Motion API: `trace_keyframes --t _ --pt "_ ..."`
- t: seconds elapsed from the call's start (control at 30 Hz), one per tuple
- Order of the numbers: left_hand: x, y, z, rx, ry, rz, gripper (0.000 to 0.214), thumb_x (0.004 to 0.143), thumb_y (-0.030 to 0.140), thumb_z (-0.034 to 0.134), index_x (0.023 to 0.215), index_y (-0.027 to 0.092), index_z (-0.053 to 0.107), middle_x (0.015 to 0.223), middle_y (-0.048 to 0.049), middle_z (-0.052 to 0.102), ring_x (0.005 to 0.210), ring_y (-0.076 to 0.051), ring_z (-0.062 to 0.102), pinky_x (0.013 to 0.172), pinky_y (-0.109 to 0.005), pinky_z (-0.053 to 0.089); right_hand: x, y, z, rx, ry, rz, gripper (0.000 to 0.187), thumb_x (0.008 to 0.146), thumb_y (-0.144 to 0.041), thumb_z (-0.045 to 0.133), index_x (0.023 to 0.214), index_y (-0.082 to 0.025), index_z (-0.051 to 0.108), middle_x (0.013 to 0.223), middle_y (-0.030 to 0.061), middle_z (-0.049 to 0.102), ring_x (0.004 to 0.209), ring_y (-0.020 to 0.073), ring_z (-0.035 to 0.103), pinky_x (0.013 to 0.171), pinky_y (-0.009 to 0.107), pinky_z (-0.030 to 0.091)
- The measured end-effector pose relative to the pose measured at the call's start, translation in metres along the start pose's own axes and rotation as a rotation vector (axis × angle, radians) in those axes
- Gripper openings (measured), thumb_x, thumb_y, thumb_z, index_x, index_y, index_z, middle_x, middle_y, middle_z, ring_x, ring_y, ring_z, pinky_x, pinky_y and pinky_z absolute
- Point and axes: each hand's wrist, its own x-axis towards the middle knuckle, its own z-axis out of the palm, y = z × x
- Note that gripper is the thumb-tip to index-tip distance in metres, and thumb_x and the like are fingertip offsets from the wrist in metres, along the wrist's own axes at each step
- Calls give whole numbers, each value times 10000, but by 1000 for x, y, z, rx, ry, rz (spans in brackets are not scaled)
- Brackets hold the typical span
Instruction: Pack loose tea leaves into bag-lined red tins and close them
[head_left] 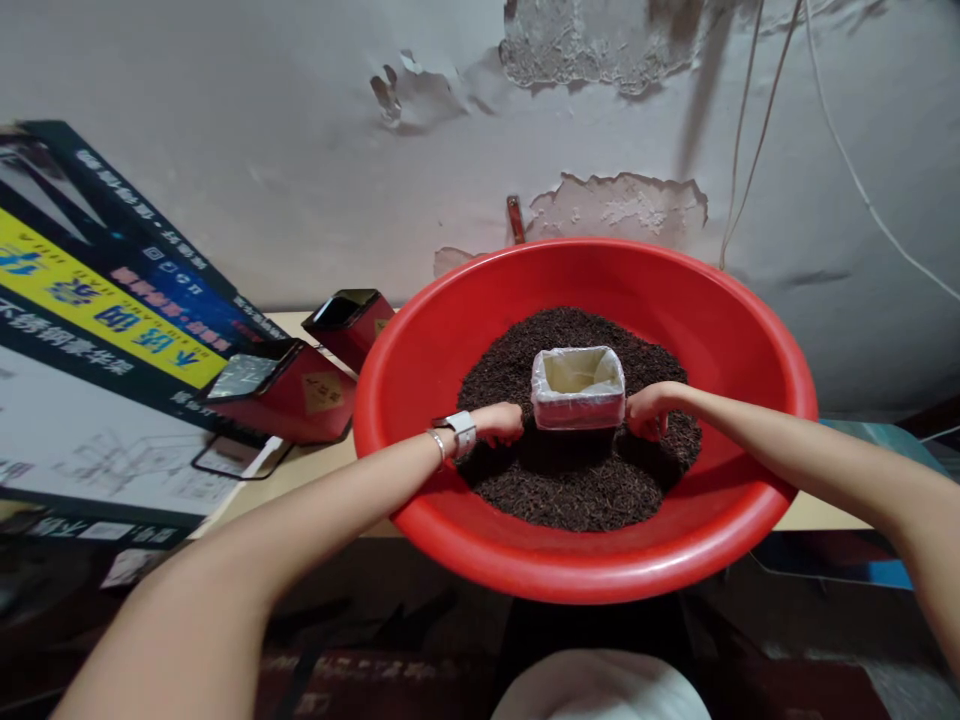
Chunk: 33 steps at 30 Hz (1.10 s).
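A red box [577, 412] with a clear plastic liner folded over its rim stands over dark, dry tea-like leaves [577, 505], its mouth facing up. The leaves lie heaped in a big red plastic basin [600, 575]. My left hand [501, 424], with a bracelet and a pale watch at the wrist, is closed just left of the box, a small gap between them. On the other side, my right hand [649, 408] has its fingers curled, close against the box's right wall; whether it touches cannot be made out. Anything inside either hand is hidden.
Two more red boxes, one with a foil-like lining [300, 400] and one darker-mouthed [352, 325], stand left of the basin. Behind them leans a large printed carton [112, 330]. A peeling wall [315, 130] rises behind the table [330, 462]; cords [765, 120] hang at right.
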Motion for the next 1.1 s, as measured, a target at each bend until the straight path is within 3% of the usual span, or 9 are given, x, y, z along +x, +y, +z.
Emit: trace_keyframes --t 0.07,0.17,0.3,0.37,0.43,0.6,0.7,0.87,1.1 --pt "1 4 3 106 49 -49 117 632 200 548 531 143 529 484 -49 542 533 -203 565 549 -314 475 6 -4 -5 -26 -13 21 192 699 -209 580 803 -64 650 696 116 645 685 222 627 631 341 504" --pt "-6 16 -10 223 208 -16 107 697 223 532 646 146 587 685 -96 646 711 -237 621 674 -314 475 -2 -1 -19 -59 60 17 156 742 -172 519 793 -80 633 679 102 633 651 198 614 609 312 485" --pt "-26 30 -46 271 517 89 275 863 279 339 933 173 583 1023 -113 644 959 -228 592 822 -308 433 -25 2 -42 -124 437 -67 186 815 -201 458 889 -132 614 861 105 659 819 201 611 719 293 452" --pt "-35 34 -59 250 669 168 305 886 288 300 959 173 573 1020 -96 647 937 -212 595 822 -304 432 -34 1 -46 -93 653 -155 192 846 -231 448 931 -148 598 941 95 661 880 188 603 764 281 439" --pt "-39 40 -66 232 731 249 313 887 323 320 948 163 582 994 -85 653 903 -206 598 811 -302 435 -36 -2 -45 4 734 -267 220 873 -280 439 1002 -159 570 1003 82 655 916 168 597 797 271 437" --pt "-30 61 -72 295 535 390 473 801 434 499 1136 104 545 1197 -136 577 1060 -224 539 899 -290 400 -24 -3 -34 126 684 -379 419 830 -345 533 1198 -158 459 1146 105 601 991 177 574 841 294 432" --pt "-24 68 -74 316 345 404 541 772 423 538 1219 120 513 1262 -121 549 1095 -226 519 899 -276 389 -21 -1 -35 145 622 -401 381 786 -377 578 1091 -160 503 1022 79 632 892 175 581 773 289 434" --pt "-31 63 -74 173 -19 548 460 803 449 518 1173 184 587 1147 -25 634 1001 -187 560 817 -224 398 -34 -2 -43 112 490 -553 286 732 -436 613 816 -179 519 815 19 605 760 152 535 676 270 399" --pt "-38 64 -70 61 -198 617 443 716 422 640 1087 181 621 1039 -28 656 936 -183 564 753 -233 403 -49 -10 -41 153 236 -614 335 681 -443 666 804 -176 506 801 5 572 738 138 516 654 259 389"
